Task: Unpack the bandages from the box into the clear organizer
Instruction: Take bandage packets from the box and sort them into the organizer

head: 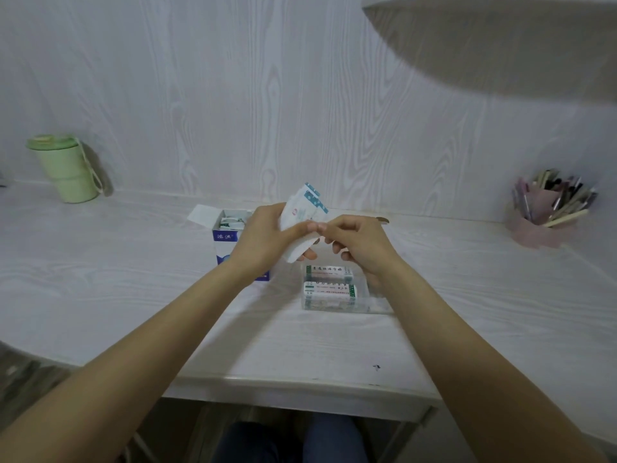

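Note:
A blue and white box (224, 237) stands open on the desk with more white packets visible inside. My left hand (267, 235) grips a stack of white bandage packets (302, 210) with teal edges, held above the desk. My right hand (359, 243) is curled beside it, its fingertips meeting the left thumb at the stack's near edge. Below the hands lies the clear organizer (362, 304), holding two white rolls with green print (330, 292).
A green lidded cup (65, 168) stands at the back left. A pink holder full of pens (547, 212) sits at the back right. A lamp shade (500, 38) hangs at the top right. My knees show under the desk's front edge.

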{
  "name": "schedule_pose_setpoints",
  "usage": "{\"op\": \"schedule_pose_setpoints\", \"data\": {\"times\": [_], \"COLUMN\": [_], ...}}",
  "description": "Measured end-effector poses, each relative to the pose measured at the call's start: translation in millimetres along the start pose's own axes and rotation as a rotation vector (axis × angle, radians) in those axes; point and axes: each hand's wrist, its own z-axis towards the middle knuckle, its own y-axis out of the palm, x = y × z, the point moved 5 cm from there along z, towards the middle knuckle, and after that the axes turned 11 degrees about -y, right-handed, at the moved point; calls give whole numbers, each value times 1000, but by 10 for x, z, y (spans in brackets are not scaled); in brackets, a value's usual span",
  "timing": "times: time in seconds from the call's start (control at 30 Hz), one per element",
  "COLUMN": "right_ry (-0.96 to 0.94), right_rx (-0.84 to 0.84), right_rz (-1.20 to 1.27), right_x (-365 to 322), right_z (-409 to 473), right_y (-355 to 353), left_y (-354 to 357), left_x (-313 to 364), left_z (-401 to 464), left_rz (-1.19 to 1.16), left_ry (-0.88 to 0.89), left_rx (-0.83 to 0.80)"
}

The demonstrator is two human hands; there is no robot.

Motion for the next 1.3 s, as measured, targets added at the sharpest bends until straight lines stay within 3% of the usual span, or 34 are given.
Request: {"op": "schedule_pose_setpoints", "data": {"times": [0.13, 0.3, 0.43, 0.5, 0.67, 0.83, 1.07, 1.13, 1.23, 1.3], "right_ry": [72, 102, 89, 76, -5, -50, -71, -127, -135, -92], "right_rx": [136, 182, 154, 144, 26, -104, -272, -187, 37, 52], "right_rz": [246, 596, 603, 505, -261, -650, -915, -847, -292, -15], "right_x": [80, 126, 131, 144, 234, 240, 260, 179, -36, -136], "right_z": [-1, -7, 18, 30, 40, 37, 56, 46, 3, -10], "right_y": [-103, -124, -115, -146, -251, -137, 6, -19, -67, -30], "left_y": [-68, -91, -104, -131, -123, -77, -81, -87, -72, -18], "left_x": [-27, -24, -41, -42, -37, -35, -32, -20, -8, -2], "left_z": [39, 60, 92, 110, 119, 104, 77, 59, 32, 5], "left_rz": [-7, -18, -35, -61, -83, -70, -91, -104, -107, -90], "left_ry": [-37, -35, -48, -49, -62, -62, -81, -73, -78, -72], "left_rx": [53, 88, 103, 118, 121, 110, 89, 81, 66, 18]}}
